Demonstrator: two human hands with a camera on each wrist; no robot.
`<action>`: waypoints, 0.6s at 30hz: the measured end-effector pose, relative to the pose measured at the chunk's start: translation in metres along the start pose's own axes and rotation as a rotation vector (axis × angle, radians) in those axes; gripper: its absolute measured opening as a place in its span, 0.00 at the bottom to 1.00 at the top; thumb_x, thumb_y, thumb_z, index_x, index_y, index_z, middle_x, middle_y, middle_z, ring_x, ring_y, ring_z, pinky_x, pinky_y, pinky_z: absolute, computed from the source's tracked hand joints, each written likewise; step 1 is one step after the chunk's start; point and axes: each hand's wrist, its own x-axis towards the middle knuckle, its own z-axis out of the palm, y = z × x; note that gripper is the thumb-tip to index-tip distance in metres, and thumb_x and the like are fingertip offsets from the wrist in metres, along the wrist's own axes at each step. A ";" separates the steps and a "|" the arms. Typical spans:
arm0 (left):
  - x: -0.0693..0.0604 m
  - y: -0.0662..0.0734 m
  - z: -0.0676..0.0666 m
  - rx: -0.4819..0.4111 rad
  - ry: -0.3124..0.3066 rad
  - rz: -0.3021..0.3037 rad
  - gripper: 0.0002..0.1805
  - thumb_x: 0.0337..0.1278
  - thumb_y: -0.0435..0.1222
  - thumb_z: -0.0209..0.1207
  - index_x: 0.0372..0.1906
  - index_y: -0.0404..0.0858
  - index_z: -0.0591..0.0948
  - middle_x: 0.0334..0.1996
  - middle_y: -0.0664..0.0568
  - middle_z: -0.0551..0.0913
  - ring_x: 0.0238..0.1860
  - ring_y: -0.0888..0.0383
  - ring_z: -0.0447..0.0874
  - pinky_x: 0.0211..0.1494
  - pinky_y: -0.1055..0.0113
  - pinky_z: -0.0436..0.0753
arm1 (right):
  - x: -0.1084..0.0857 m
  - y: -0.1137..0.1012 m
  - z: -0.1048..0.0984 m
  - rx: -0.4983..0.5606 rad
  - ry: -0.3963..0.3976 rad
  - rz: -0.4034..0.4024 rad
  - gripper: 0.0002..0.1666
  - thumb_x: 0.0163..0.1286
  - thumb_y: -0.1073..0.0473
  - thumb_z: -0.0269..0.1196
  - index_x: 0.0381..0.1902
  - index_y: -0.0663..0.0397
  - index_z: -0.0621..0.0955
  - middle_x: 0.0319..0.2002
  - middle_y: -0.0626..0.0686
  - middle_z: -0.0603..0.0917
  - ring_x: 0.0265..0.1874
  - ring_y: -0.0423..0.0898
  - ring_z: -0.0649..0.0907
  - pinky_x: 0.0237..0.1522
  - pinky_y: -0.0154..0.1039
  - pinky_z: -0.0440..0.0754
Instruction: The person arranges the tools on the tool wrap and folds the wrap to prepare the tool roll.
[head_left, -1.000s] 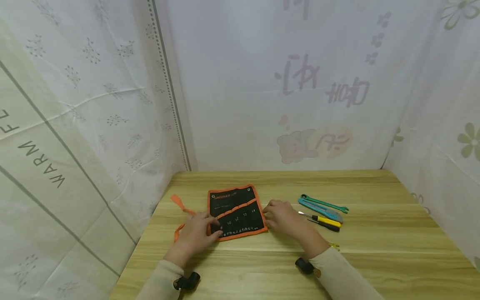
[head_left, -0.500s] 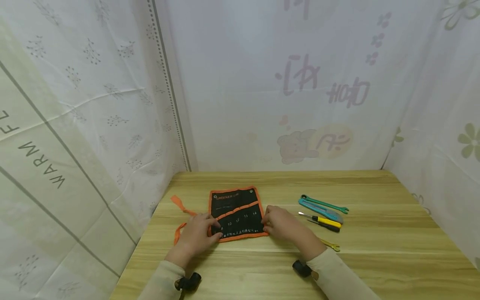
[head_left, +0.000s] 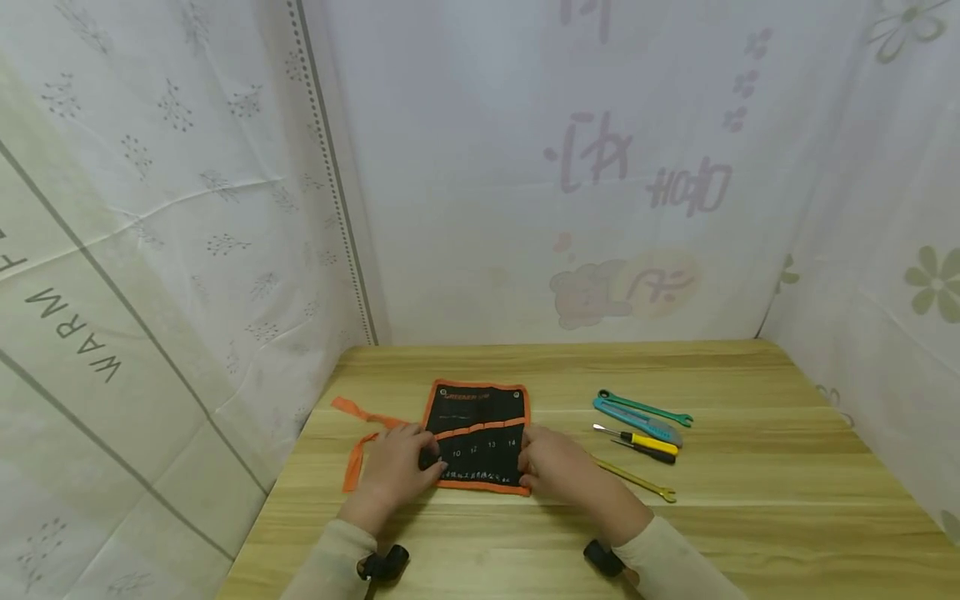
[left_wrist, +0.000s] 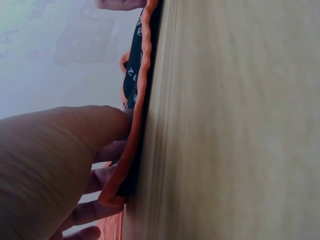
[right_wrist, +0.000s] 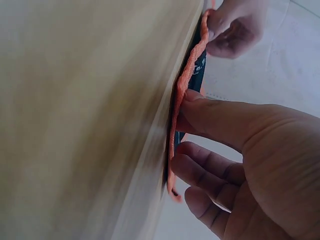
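A black tool pouch (head_left: 487,454) with orange edging lies flat on the table, its row of pockets marked with numbers. My left hand (head_left: 399,465) holds its left edge, the thumb on the pocket front and the fingers at the side. At the right edge, my right hand (head_left: 558,468) grips the pouch with bent fingers, its thumb (right_wrist: 200,112) on the fabric in the right wrist view. Parts of both side edges are hidden by the hands. Orange ties (head_left: 358,454) trail out to the left.
Right of the pouch lie a green wrench (head_left: 648,408), a teal utility knife (head_left: 637,421), a yellow-and-black screwdriver (head_left: 648,442), a black-handled tool (head_left: 656,452) and a yellow wrench (head_left: 637,481). Patterned curtains (head_left: 465,208) stand around the wooden table (head_left: 750,533).
The pouch has turned clockwise; its right side has come nearer, along with my right hand. My left hand stays at the left edge. More of the yellow wrench shows.
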 end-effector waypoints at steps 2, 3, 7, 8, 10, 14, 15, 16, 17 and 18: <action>0.001 0.002 0.000 0.009 0.003 -0.004 0.13 0.55 0.54 0.76 0.35 0.55 0.84 0.38 0.61 0.79 0.45 0.51 0.80 0.55 0.45 0.77 | -0.002 -0.002 0.000 0.025 -0.005 -0.004 0.05 0.65 0.51 0.78 0.33 0.43 0.92 0.38 0.40 0.76 0.33 0.37 0.73 0.35 0.33 0.77; 0.001 0.002 0.000 0.013 0.004 -0.007 0.13 0.55 0.54 0.76 0.35 0.54 0.84 0.39 0.61 0.79 0.45 0.51 0.80 0.55 0.45 0.77 | -0.004 -0.003 0.000 0.031 -0.007 -0.009 0.05 0.65 0.51 0.78 0.33 0.43 0.92 0.37 0.40 0.75 0.32 0.36 0.73 0.34 0.33 0.77; 0.002 0.004 0.000 0.034 0.007 -0.008 0.13 0.55 0.52 0.76 0.38 0.53 0.85 0.40 0.60 0.80 0.44 0.51 0.80 0.55 0.46 0.77 | -0.007 -0.009 -0.001 0.046 -0.008 -0.036 0.05 0.65 0.52 0.78 0.33 0.43 0.92 0.35 0.38 0.75 0.31 0.34 0.72 0.34 0.31 0.76; 0.003 0.004 0.001 0.039 0.011 -0.007 0.13 0.55 0.51 0.76 0.38 0.53 0.85 0.40 0.60 0.80 0.44 0.51 0.81 0.55 0.46 0.77 | -0.007 -0.010 -0.002 0.045 -0.006 -0.045 0.05 0.65 0.52 0.78 0.33 0.43 0.92 0.34 0.38 0.75 0.30 0.34 0.72 0.34 0.31 0.76; 0.003 0.005 0.001 0.047 0.015 -0.003 0.12 0.56 0.51 0.76 0.39 0.53 0.86 0.41 0.59 0.82 0.45 0.50 0.81 0.56 0.46 0.77 | -0.009 -0.015 -0.004 0.049 -0.010 -0.065 0.05 0.65 0.52 0.78 0.33 0.44 0.92 0.33 0.38 0.75 0.30 0.34 0.71 0.34 0.31 0.76; 0.004 0.006 0.001 0.067 0.016 0.000 0.13 0.57 0.51 0.75 0.41 0.52 0.87 0.41 0.58 0.82 0.45 0.50 0.81 0.57 0.47 0.76 | -0.010 -0.022 -0.005 0.033 -0.029 -0.090 0.05 0.65 0.51 0.78 0.34 0.44 0.92 0.32 0.38 0.75 0.29 0.33 0.71 0.35 0.30 0.76; 0.005 0.006 0.001 0.074 0.013 0.001 0.13 0.58 0.52 0.74 0.42 0.52 0.87 0.42 0.57 0.83 0.45 0.50 0.81 0.57 0.47 0.76 | -0.010 -0.023 -0.005 0.031 -0.037 -0.089 0.06 0.64 0.51 0.78 0.34 0.44 0.92 0.32 0.38 0.74 0.29 0.33 0.71 0.35 0.30 0.76; 0.005 0.007 0.000 0.075 0.012 0.002 0.14 0.58 0.52 0.74 0.43 0.51 0.88 0.42 0.57 0.83 0.46 0.50 0.80 0.58 0.47 0.76 | -0.011 -0.025 -0.004 0.032 -0.041 -0.089 0.06 0.64 0.51 0.78 0.34 0.43 0.92 0.32 0.37 0.74 0.29 0.33 0.71 0.35 0.30 0.76; 0.006 0.008 0.000 0.080 0.010 0.003 0.15 0.58 0.53 0.74 0.44 0.51 0.88 0.42 0.56 0.83 0.46 0.50 0.80 0.58 0.47 0.76 | -0.011 -0.026 -0.004 0.036 -0.047 -0.086 0.06 0.64 0.50 0.78 0.34 0.43 0.92 0.32 0.37 0.74 0.29 0.33 0.71 0.36 0.29 0.76; 0.006 0.008 -0.001 0.083 0.008 0.005 0.16 0.59 0.53 0.74 0.46 0.50 0.89 0.43 0.56 0.84 0.47 0.50 0.80 0.59 0.47 0.76 | -0.011 -0.028 -0.004 0.045 -0.054 -0.081 0.06 0.64 0.50 0.78 0.34 0.42 0.92 0.32 0.37 0.73 0.29 0.32 0.71 0.36 0.29 0.76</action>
